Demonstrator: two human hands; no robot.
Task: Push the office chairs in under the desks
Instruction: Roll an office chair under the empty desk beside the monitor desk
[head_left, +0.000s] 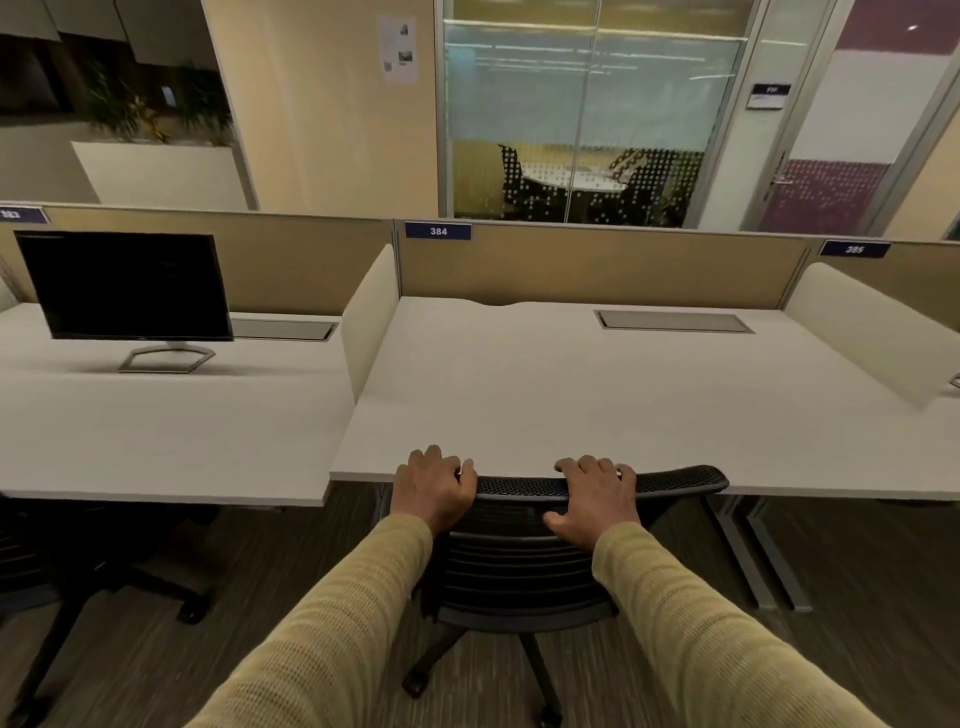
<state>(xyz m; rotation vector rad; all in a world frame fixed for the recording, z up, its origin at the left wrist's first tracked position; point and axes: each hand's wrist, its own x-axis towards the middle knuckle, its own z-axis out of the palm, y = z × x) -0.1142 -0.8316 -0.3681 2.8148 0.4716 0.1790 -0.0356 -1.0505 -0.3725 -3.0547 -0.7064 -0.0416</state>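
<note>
Both hands grip the top rail of the black mesh office chair (519, 561). Left hand (434, 491) is wrapped over the rail's left end, right hand (597, 501) near the middle, fingers curled over the far side, thumb on the near side. Yellow knit sleeves (691, 629) cover both arms. Chair backrest sits right at the front edge of the white surface (597, 395) tagged 384 (438, 231); seat is hidden behind the backrest and under the surface, so can't tell how far in it goes. Chair base and casters partly visible, blurred. Second chair (62, 587) at lower left is dark, cut off by the frame edge, under the neighbouring surface with the monitor (124, 286). Tag 385 (854, 249) on the right is legible; the far left tag is cropped.
</note>
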